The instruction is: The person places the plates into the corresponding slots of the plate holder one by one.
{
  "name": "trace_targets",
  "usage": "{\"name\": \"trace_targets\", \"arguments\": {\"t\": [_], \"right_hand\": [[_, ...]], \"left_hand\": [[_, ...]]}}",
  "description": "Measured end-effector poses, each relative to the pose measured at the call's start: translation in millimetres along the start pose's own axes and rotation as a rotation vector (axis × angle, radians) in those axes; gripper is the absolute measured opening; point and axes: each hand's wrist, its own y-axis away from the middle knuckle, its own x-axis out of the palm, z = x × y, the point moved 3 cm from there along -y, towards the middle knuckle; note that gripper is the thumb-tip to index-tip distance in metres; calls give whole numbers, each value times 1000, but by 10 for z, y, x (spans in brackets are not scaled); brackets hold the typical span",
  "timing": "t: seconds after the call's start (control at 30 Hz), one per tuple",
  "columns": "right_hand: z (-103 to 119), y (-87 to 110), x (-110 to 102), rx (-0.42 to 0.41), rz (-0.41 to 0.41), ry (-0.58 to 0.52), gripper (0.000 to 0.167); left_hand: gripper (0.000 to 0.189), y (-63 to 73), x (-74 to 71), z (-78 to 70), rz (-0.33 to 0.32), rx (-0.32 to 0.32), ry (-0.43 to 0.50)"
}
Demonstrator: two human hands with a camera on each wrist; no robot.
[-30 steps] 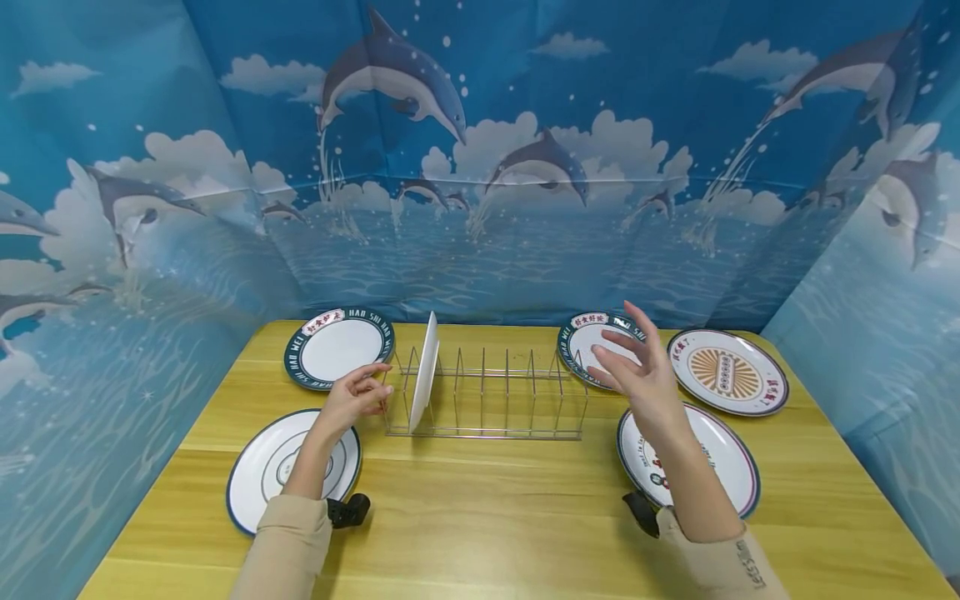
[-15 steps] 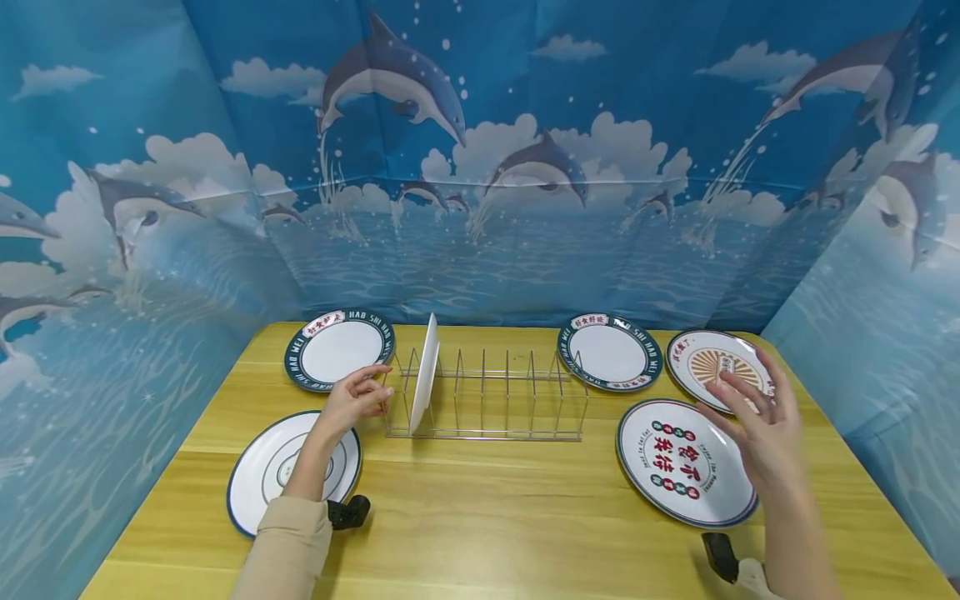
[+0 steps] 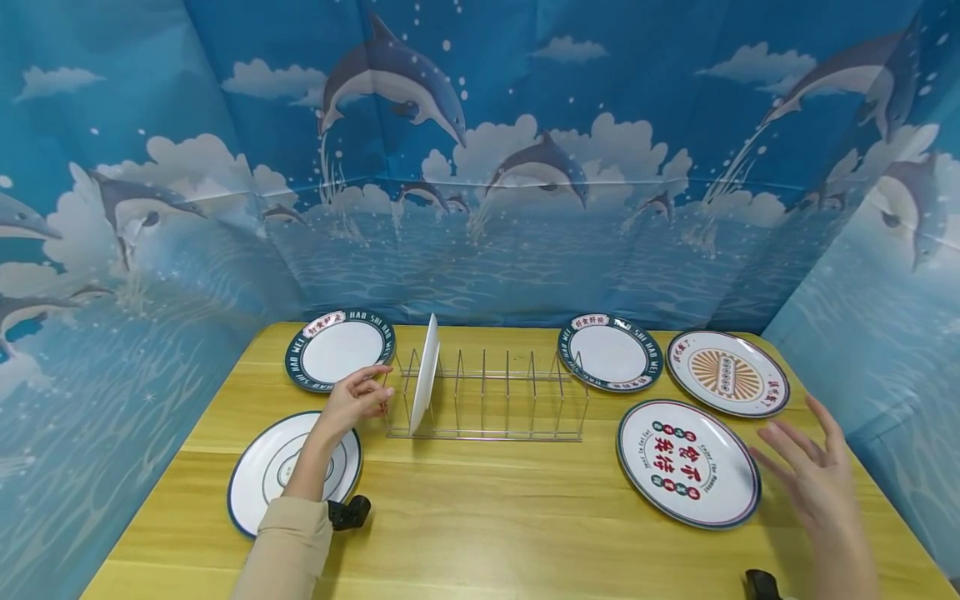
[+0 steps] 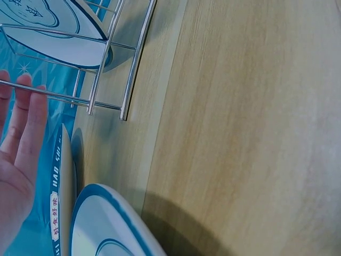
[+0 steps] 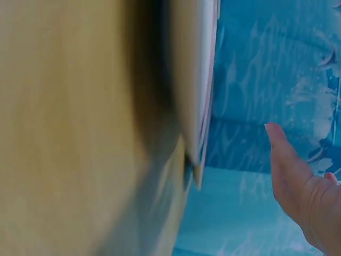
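In the head view my left hand (image 3: 356,402) holds the left end of a wire dish rack (image 3: 487,435). Its fingertips meet a metal bar in the left wrist view; the thumb is out of sight there. One white plate (image 3: 425,375) stands on edge in the rack near that hand. My right hand (image 3: 817,479) hovers open and holds nothing, just right of a plate with red lettering (image 3: 682,463). Behind that plate lies a sunburst-patterned plate (image 3: 750,379). The right wrist view catches a thumb (image 5: 290,170) beside plate edges.
A green-rimmed plate (image 3: 611,350) lies beyond the rack's right end. Another green-rimmed plate (image 3: 337,350) is at the back left, with a ringed plate (image 3: 255,471) partly under my left forearm. A dolphin-printed cloth (image 3: 480,225) encloses the wooden table (image 3: 480,517).
My right hand has swung right and toward me, away from above the right-hand plates, which are now uncovered. The left hand, rack and standing plate have stayed put.
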Motion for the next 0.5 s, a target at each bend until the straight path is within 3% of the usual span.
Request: {"name": "trace_targets", "arguments": {"t": [0.17,0.3,0.5], "right_hand": [[37,119,-23,65,51,62,84],[75,228,81,141,103,204,85],[152,329,255,214,179,298,83]], "left_hand": [[52,15,-9,2,13,43,21],[53,15,-15,14,25,82,26],[55,-6,-8,30,-5,5,9]]}}
